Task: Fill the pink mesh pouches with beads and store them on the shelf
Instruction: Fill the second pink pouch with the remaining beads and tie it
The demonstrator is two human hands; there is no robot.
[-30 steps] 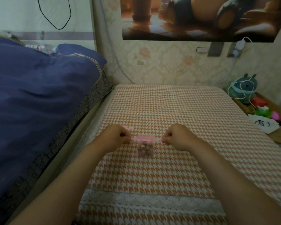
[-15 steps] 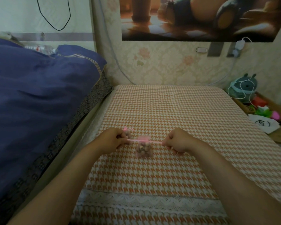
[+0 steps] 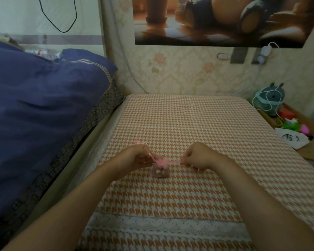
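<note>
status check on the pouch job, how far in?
Done: one pink mesh pouch on the houndstooth tablecloth already holds beads. In hand: left hand and right hand each pinch an end of its drawstring, with the neck gathered. Left: finish the closure and shelve it; no shelf or other pouch is in view.

**Figure: Materials and finishes of the work surface and its surroundings**

We see a pink mesh pouch (image 3: 160, 175) of sheer, open-weave fabric. Its beads (image 3: 158, 171) show through as smooth, pale rounds. The ribbon drawstring (image 3: 172, 162) is too blurred to judge its finish. Beneath lies a matt, woven houndstooth cloth (image 3: 188, 127) edged with white lace trim (image 3: 161, 225). At left we note a navy duvet (image 3: 43, 105) of soft, matt, creased cloth. Behind, the floral wallpaper (image 3: 179, 73) looks embossed, the poster (image 3: 216, 19) glossy, the charger plug (image 3: 266, 49) smooth white plastic, and the plush toy (image 3: 272, 95) fuzzy.
</note>
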